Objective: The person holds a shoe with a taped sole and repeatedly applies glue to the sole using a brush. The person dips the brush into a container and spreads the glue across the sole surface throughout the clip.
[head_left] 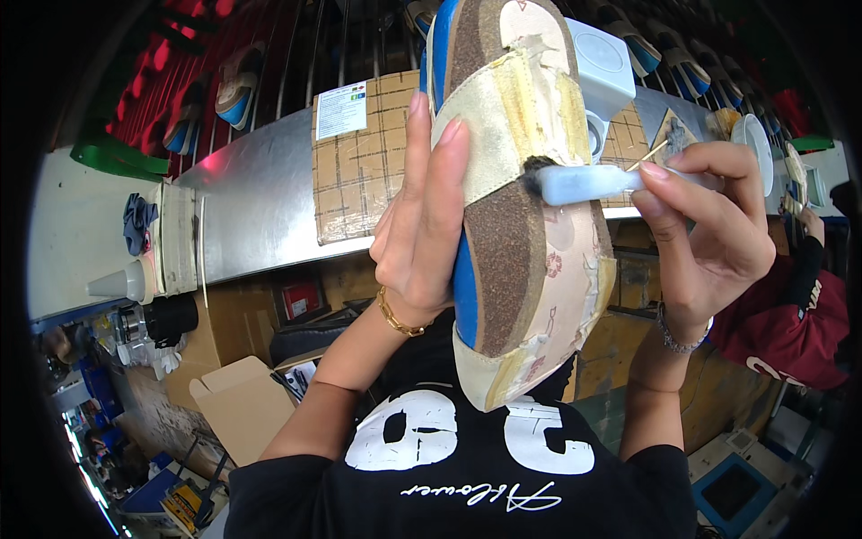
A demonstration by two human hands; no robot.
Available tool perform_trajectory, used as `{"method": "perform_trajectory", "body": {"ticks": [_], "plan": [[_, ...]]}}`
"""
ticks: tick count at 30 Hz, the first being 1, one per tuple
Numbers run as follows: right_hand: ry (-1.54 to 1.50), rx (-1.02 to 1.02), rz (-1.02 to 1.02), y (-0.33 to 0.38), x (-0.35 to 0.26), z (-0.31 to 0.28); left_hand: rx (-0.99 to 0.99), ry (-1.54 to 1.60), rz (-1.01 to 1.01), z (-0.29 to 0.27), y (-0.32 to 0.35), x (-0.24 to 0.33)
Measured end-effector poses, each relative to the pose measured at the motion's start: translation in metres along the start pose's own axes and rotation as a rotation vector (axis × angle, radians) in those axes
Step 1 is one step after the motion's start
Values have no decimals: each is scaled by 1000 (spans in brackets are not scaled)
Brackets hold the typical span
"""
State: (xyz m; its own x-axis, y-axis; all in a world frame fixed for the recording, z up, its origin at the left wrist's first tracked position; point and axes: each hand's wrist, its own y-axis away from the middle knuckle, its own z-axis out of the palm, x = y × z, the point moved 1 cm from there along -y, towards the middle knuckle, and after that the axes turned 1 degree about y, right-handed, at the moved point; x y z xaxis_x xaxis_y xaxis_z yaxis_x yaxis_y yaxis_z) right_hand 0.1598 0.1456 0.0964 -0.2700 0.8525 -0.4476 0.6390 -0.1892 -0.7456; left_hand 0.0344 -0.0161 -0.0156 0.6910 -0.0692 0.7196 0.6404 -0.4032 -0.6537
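My left hand [424,211] holds up a half-made cork sandal [507,269] on a blue last [465,287], its underside turned partly to view. Pale straps fold over its bottom edges, with yellowish patches on them. Between the fingertips of my right hand [714,225] is a brush [588,184] with a thick whitish handle. Its dark bristles [537,176] touch the sandal where the pale strap meets the cork side. A thin stick [648,154] shows behind the brush, near my right fingers; whether I hold it cannot be told.
Behind the sandal lies a wrapped cardboard box [364,171] on a metal table [247,202], with a white container [603,67] beside it. More sandals [235,99] rest on rollers at the back. A person in dark red [790,314] works at the right. An open carton [242,404] stands lower left.
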Motion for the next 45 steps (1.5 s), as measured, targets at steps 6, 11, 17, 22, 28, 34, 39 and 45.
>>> {"method": "perform_trajectory", "body": {"ticks": [6,11,17,22,28,34,39,45], "plan": [[-74,-74,3,-1,7,-5,48,0,-6,0,0,2],[-103,-123,59,3,8,-10,160,28,-70,-5,0,1],[-110,-98,118,15,0,-9,157,-95,95,-2,-7,0],[-161,-62,135,25,-7,-3,177,-165,158,2,-10,0],[-135,-58,123,31,-17,2,198,-199,177,1,-10,-1],[-129,-91,77,30,-22,1,220,-214,184,1,-12,0],[-259,-179,147,8,-6,-4,254,-212,193,5,-13,3],[-27,23,277,17,0,22,328,-261,46,3,-19,-2]]}}
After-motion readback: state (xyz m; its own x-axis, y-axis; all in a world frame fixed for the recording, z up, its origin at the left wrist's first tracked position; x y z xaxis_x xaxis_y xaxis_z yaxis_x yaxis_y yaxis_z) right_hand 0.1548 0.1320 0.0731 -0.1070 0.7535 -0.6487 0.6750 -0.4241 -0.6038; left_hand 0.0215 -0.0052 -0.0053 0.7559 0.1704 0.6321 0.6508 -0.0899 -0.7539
